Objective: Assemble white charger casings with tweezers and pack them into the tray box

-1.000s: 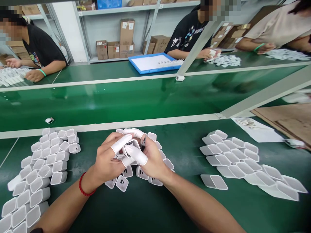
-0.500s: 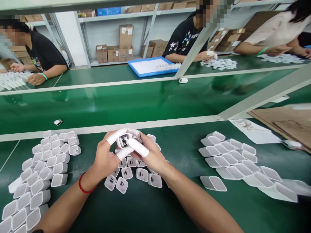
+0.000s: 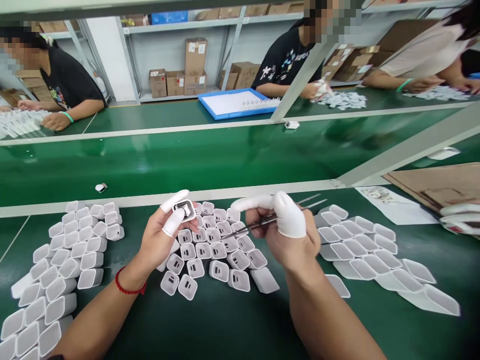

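In my left hand (image 3: 159, 232), a small white plastic charger housing (image 3: 190, 216) is gripped between thumb and fingers; its open end faces me and shows dark and white parts inside. White finger cots cover some of my fingertips. My right hand (image 3: 288, 230) is closed around thin dark metal tweezers (image 3: 267, 220), held slantwise to the right of the housing and apart from it. Beneath and between my hands stands a cluster of white housings (image 3: 203, 251), many with two dark slots at the bottom.
Rows of open white housings (image 3: 92, 259) stand on the left, and another group (image 3: 365, 242) on the right. Brown cardboard (image 3: 446, 185) and a white sheet (image 3: 397, 207) lie at the right. A slanting metal post (image 3: 405, 142) crosses there. Several people work across the green bench.
My hands were together around the housing; now they are apart. My right hand has moved right and holds tweezers, while my left keeps the housing slightly further left.
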The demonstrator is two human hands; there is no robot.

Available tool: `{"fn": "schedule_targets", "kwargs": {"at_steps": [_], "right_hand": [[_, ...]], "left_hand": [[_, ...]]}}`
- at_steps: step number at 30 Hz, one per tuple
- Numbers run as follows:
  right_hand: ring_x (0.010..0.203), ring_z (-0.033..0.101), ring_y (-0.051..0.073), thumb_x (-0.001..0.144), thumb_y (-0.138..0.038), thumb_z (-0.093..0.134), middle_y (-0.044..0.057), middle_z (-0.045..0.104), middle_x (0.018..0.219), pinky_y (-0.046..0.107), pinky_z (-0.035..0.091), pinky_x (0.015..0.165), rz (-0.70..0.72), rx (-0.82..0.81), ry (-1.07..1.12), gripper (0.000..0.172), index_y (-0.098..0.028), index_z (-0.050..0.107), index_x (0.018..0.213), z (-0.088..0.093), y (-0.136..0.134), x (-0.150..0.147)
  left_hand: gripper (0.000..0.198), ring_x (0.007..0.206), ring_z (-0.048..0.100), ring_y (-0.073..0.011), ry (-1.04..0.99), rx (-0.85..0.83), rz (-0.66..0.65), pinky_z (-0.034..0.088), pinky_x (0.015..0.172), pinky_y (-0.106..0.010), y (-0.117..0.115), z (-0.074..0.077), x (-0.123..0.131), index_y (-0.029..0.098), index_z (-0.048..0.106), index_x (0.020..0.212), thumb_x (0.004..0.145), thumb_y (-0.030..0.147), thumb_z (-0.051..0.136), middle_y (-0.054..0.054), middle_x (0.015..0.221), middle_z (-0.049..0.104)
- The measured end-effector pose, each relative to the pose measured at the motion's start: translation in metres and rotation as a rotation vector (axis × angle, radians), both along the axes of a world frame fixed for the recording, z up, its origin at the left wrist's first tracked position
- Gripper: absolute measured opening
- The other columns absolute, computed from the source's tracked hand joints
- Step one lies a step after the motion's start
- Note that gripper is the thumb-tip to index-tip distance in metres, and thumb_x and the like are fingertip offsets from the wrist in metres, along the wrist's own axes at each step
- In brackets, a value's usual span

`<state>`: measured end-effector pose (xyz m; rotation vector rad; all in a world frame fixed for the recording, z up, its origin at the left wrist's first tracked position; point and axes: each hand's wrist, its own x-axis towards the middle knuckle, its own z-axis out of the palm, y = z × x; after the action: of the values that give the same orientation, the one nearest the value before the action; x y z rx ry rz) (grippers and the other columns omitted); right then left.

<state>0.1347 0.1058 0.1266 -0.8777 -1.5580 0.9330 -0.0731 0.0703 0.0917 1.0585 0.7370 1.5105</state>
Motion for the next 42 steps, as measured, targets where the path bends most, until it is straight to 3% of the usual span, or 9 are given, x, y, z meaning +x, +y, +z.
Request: {"fn": "schedule_targets", "kwargs": {"at_steps": [2, 4, 7, 10, 17, 26, 34, 38, 42], "right_hand": [[0.041, 0.053, 0.012, 0.099, -0.043, 0.047, 0.0, 0.06, 0.055, 0.026, 0.039, 0.035, 0.059, 0.047, 0.055, 0.035, -0.025, 0.075, 0.089, 0.005, -0.007, 0.002], [0.051, 0.063, 0.016, 0.092, -0.031, 0.063, 0.001, 0.07, 0.071, 0.028, 0.047, 0.039, 0.101, 0.189, 0.032, 0.013, -0.029, 0.075, 0.098, 0.01, -0.014, 0.001], [0.062, 0.069, 0.019, 0.084, -0.017, 0.071, 0.001, 0.074, 0.081, 0.032, 0.056, 0.05, 0.109, 0.473, -0.123, 0.035, -0.034, 0.069, 0.114, 0.014, -0.021, -0.003], [0.068, 0.07, 0.02, 0.086, -0.011, 0.066, 0.002, 0.073, 0.081, 0.032, 0.059, 0.055, 0.099, 0.638, -0.242, 0.047, -0.032, 0.06, 0.128, 0.011, -0.024, -0.004], [0.073, 0.068, 0.023, 0.09, -0.013, 0.051, 0.011, 0.07, 0.084, 0.034, 0.06, 0.058, 0.016, 0.911, -0.481, 0.038, -0.014, 0.055, 0.127, 0.001, -0.024, -0.012], [0.069, 0.065, 0.025, 0.087, -0.01, 0.044, 0.012, 0.067, 0.078, 0.038, 0.059, 0.058, 0.024, 0.94, -0.537, 0.031, -0.01, 0.061, 0.112, -0.011, -0.026, -0.028], [0.072, 0.066, 0.024, 0.089, -0.016, 0.04, 0.016, 0.069, 0.086, 0.036, 0.058, 0.06, -0.014, 0.844, -0.517, 0.025, -0.008, 0.058, 0.106, -0.025, -0.038, -0.041], [0.064, 0.064, 0.023, 0.087, -0.013, 0.041, 0.012, 0.067, 0.076, 0.035, 0.057, 0.054, -0.007, 0.836, -0.562, 0.025, -0.01, 0.058, 0.105, -0.024, -0.035, -0.043], [0.061, 0.064, 0.02, 0.084, -0.007, 0.05, 0.007, 0.067, 0.074, 0.031, 0.055, 0.053, -0.028, 0.706, -0.457, 0.029, -0.015, 0.057, 0.111, -0.009, -0.039, -0.031]], "left_hand": [[0.037, 0.084, 0.07, -0.02, 0.082, 0.053, 0.047, 0.063, 0.077, -0.04, -0.002, -0.003, 0.0, 0.025, 0.062, 0.128, 0.091, 0.026, 0.063, -0.01, 0.114, 0.069], [0.039, 0.087, 0.071, -0.021, 0.157, 0.083, 0.094, 0.062, 0.084, -0.043, -0.003, -0.005, -0.001, 0.026, 0.059, 0.131, 0.092, 0.027, 0.062, -0.01, 0.119, 0.067], [0.042, 0.093, 0.071, -0.0227, 0.202, 0.125, 0.142, 0.061, 0.087, -0.044, -0.005, -0.006, 0.001, 0.026, 0.057, 0.134, 0.092, 0.026, 0.061, -0.011, 0.122, 0.067], [0.041, 0.1, 0.069, -0.0232, 0.193, 0.165, 0.151, 0.06, 0.091, -0.042, -0.006, -0.006, 0.002, 0.029, 0.056, 0.134, 0.093, 0.022, 0.059, -0.008, 0.122, 0.067], [0.037, 0.101, 0.069, -0.0223, 0.332, 0.214, 0.172, 0.059, 0.093, -0.037, -0.009, -0.005, 0.004, 0.023, 0.058, 0.132, 0.095, 0.023, 0.055, -0.012, 0.12, 0.067], [0.041, 0.107, 0.066, -0.0222, 0.481, 0.353, 0.212, 0.058, 0.091, -0.034, -0.013, -0.006, 0.008, 0.024, 0.052, 0.137, 0.096, 0.016, 0.05, -0.013, 0.125, 0.062], [0.044, 0.107, 0.064, -0.0233, 0.646, 0.39, 0.294, 0.056, 0.091, -0.037, -0.011, -0.017, -0.001, 0.018, 0.048, 0.14, 0.096, 0.019, 0.051, -0.016, 0.127, 0.059], [0.042, 0.104, 0.065, -0.0212, 0.594, 0.35, 0.24, 0.056, 0.091, -0.034, -0.007, -0.018, -0.001, 0.021, 0.051, 0.138, 0.096, 0.022, 0.053, -0.014, 0.124, 0.061], [0.04, 0.105, 0.067, -0.0216, 0.445, 0.218, 0.229, 0.056, 0.096, -0.036, -0.004, -0.013, 0.001, 0.026, 0.055, 0.135, 0.096, 0.026, 0.056, -0.01, 0.122, 0.066]]}}
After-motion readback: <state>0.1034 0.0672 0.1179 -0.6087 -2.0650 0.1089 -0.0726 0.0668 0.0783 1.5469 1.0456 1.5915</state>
